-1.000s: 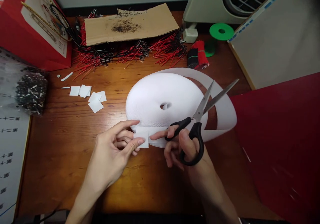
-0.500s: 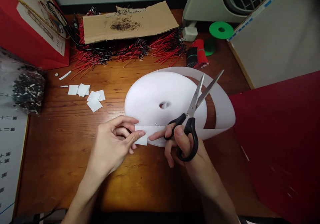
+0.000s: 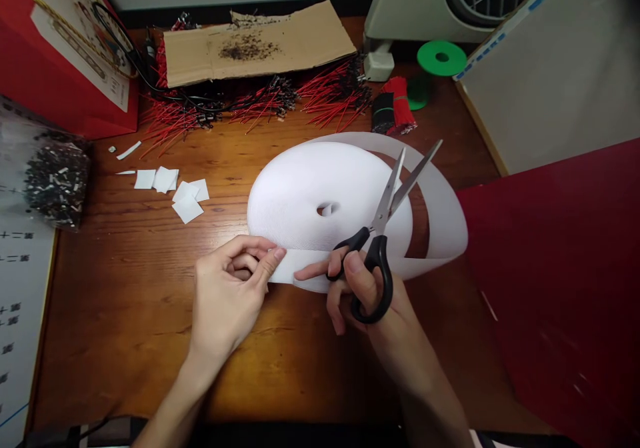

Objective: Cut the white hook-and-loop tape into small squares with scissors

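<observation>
Pinching white strip (image 3: pixel 300 259): left hand (image 3: pixel 225 291). Right hand (image 3: pixel 365 285): scissors (image 3: pixel 381 217), index outstretched.

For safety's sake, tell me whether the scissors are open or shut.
Open: the scissors have their blades spread in a V.

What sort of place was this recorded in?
Likely an assembly workshop or workroom: loose red wires lie at the back, a bag of small parts sits at left, and a large white roll lies in the middle.
</observation>
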Demonstrator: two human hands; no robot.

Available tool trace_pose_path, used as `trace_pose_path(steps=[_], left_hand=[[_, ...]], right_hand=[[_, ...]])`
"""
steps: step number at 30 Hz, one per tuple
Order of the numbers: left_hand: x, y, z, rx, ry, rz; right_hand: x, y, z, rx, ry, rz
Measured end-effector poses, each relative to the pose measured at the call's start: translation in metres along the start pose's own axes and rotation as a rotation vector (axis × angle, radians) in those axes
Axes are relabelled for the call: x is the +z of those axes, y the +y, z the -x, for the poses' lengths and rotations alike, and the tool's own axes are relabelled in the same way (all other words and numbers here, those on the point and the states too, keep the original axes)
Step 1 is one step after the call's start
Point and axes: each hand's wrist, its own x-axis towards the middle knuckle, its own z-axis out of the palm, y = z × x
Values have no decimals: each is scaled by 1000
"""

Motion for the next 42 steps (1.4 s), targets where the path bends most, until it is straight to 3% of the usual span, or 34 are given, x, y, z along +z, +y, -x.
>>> trace_pose_path(steps=[11,24,31,38,42], left_hand=[[11,-12,15,9,15,113],[27,-18,17,73,174,234],[15,-14,15,-22,25,238],[-1,3,14,-104,-67,170],[-9,-1,9,-116,-99,187]], right_hand=[[1,4,-1,-27,19,-84],[0,8,0,-66,22,-64],[3,10,2,-61,19,-108],[5,6,1,-36,19,-101],[3,5,1,-29,22,-40]])
